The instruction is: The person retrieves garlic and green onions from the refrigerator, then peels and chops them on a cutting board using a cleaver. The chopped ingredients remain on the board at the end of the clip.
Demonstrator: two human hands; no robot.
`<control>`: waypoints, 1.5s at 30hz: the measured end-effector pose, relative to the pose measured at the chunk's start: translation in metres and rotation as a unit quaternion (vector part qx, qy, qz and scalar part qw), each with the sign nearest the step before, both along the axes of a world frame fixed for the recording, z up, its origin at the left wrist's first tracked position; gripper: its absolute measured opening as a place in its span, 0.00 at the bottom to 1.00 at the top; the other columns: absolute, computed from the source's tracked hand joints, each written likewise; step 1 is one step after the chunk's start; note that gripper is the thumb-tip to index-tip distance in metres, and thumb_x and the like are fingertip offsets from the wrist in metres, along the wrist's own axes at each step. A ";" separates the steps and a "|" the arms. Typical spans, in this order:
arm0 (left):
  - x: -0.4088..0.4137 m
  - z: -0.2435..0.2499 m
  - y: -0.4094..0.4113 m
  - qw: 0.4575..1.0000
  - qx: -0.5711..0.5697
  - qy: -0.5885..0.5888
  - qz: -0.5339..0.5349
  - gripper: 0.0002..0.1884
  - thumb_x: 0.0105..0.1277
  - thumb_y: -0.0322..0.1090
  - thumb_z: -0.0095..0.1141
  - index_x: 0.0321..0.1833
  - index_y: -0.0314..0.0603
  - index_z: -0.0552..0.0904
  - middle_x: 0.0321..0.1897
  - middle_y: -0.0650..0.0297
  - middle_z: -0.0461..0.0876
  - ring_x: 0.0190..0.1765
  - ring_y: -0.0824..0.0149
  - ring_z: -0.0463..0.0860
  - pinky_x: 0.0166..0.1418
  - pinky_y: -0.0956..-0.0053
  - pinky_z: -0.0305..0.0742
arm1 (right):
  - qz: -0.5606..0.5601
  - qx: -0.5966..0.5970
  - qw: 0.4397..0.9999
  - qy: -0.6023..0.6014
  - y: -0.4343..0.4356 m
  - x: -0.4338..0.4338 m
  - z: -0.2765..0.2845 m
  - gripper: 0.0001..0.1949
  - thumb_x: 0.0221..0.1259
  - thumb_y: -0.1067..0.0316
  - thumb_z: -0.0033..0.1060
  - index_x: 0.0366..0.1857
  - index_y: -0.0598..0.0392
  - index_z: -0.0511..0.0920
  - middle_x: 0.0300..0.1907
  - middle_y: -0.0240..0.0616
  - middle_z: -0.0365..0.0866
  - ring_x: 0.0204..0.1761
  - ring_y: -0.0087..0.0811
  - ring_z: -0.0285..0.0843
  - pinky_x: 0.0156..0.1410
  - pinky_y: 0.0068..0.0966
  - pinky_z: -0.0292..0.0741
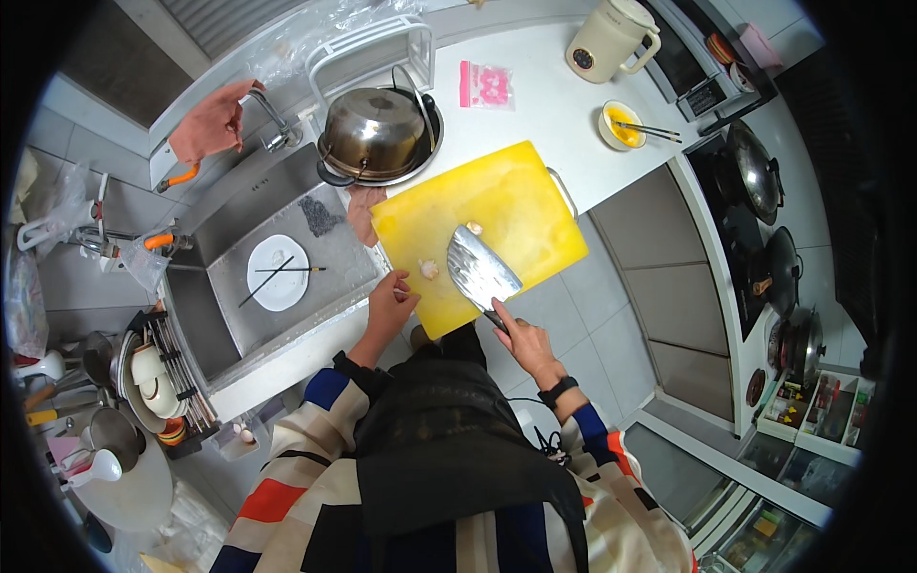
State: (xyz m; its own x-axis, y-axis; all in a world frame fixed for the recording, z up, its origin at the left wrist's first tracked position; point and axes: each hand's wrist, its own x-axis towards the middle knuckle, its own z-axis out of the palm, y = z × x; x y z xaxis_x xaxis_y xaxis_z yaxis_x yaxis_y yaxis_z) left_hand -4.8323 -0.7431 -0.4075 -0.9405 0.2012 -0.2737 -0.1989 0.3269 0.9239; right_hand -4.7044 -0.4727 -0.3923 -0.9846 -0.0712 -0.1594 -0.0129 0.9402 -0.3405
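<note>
My right hand (526,344) grips the dark handle of a broad kitchen cleaver (481,268), its blade lying flat over the yellow cutting board (544,208). One garlic clove (474,228) shows just beyond the blade's far edge. Another piece of garlic (428,269) lies to the left of the blade. My left hand (390,304) is at the board's near left edge, fingers bent, with nothing seen in it. Part of a reddish cloth (367,215) shows at the board's left corner.
Left is a steel sink (344,261) holding a white plate (278,294) with chopsticks. Behind the board stand an upturned metal pot (376,132), a pink plastic packet (487,86), a bowl of beaten egg (620,125) and a cream electric kettle (605,39). Lidded pans (752,175) are at right.
</note>
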 end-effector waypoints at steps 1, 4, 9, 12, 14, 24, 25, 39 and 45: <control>-0.004 0.001 0.005 0.999 -0.007 0.037 -0.001 0.22 0.54 0.24 0.67 0.54 0.36 0.78 0.34 0.63 0.77 0.29 0.74 0.79 0.35 0.79 0.76 | 0.007 -0.013 1.000 0.009 0.003 -0.005 0.004 0.32 0.66 0.54 0.60 0.74 0.33 0.60 0.25 0.44 0.79 0.26 0.50 0.80 0.30 0.40 0.77; -0.011 -0.003 0.016 0.993 -0.036 0.115 -0.003 0.21 0.52 0.25 0.68 0.51 0.36 0.78 0.34 0.59 0.77 0.27 0.68 0.80 0.34 0.75 0.77 | 0.009 -0.089 0.995 0.053 0.006 -0.012 0.023 0.35 0.64 0.58 0.63 0.75 0.36 0.59 0.28 0.46 0.81 0.27 0.51 0.80 0.32 0.40 0.77; -0.016 0.006 0.032 0.986 -0.099 0.131 0.008 0.19 0.51 0.25 0.67 0.47 0.36 0.79 0.35 0.55 0.77 0.31 0.58 0.82 0.36 0.68 0.78 | -0.161 -0.347 0.924 0.021 -0.001 -0.011 0.100 0.40 0.57 0.66 0.68 0.75 0.45 0.58 0.26 0.45 0.78 0.22 0.43 0.75 0.33 0.29 0.72; -0.022 0.016 0.043 0.964 -0.121 0.238 -0.017 0.16 0.53 0.27 0.66 0.45 0.36 0.80 0.36 0.54 0.78 0.36 0.55 0.82 0.40 0.66 0.78 | -0.214 -0.373 0.903 0.021 0.016 -0.031 0.092 0.35 0.57 0.67 0.66 0.71 0.51 0.62 0.22 0.33 0.71 0.23 0.26 0.64 0.32 0.23 0.66; -0.030 0.019 0.052 0.967 -0.119 0.220 -0.041 0.15 0.54 0.28 0.66 0.45 0.37 0.80 0.36 0.55 0.79 0.38 0.54 0.82 0.42 0.64 0.77 | -0.291 -0.419 0.860 0.027 0.021 -0.060 0.086 0.21 0.62 0.66 0.64 0.58 0.57 0.74 0.22 0.28 0.70 0.24 0.22 0.62 0.31 0.24 0.66; -0.070 0.026 0.132 0.955 -0.230 0.187 -0.007 0.17 0.52 0.34 0.70 0.43 0.37 0.82 0.34 0.55 0.81 0.38 0.54 0.82 0.42 0.63 0.77 | -0.108 -0.088 0.978 0.155 0.078 -0.094 0.068 0.14 0.62 0.69 0.61 0.51 0.54 0.79 0.29 0.44 0.74 0.29 0.40 0.75 0.34 0.33 0.71; -0.073 0.025 0.137 0.956 -0.226 0.186 0.000 0.17 0.52 0.34 0.70 0.43 0.37 0.82 0.34 0.55 0.81 0.38 0.53 0.82 0.43 0.63 0.77 | -0.090 -0.053 0.982 0.160 0.084 -0.103 0.069 0.16 0.62 0.70 0.61 0.54 0.52 0.79 0.31 0.44 0.73 0.31 0.41 0.76 0.36 0.34 0.71; -0.063 0.007 0.170 0.983 -0.081 0.120 0.117 0.17 0.50 0.19 0.68 0.42 0.35 0.77 0.31 0.62 0.77 0.31 0.70 0.79 0.37 0.77 0.76 | 0.007 -0.395 0.916 -0.066 0.053 -0.209 -0.008 0.10 0.55 0.66 0.66 0.40 0.56 0.84 0.32 0.44 0.84 0.34 0.39 0.84 0.40 0.31 0.77; -0.049 0.011 0.168 0.987 -0.050 0.092 0.124 0.13 0.52 0.18 0.66 0.38 0.35 0.76 0.28 0.64 0.75 0.30 0.74 0.77 0.35 0.80 0.75 | 0.072 -0.399 0.907 -0.113 0.055 -0.212 -0.001 0.10 0.58 0.66 0.66 0.37 0.61 0.85 0.30 0.41 0.88 0.31 0.27 0.86 0.37 0.23 0.78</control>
State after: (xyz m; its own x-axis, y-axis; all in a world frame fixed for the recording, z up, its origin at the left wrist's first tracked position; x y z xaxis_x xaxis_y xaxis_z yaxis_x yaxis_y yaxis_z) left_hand -4.8816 -0.5748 -0.3967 -0.9931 -0.0611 -0.1000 -0.1158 0.3803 0.9176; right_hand -4.9167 -0.4175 -0.3935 -0.9048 -0.3778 -0.1964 0.0383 0.3872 -0.9212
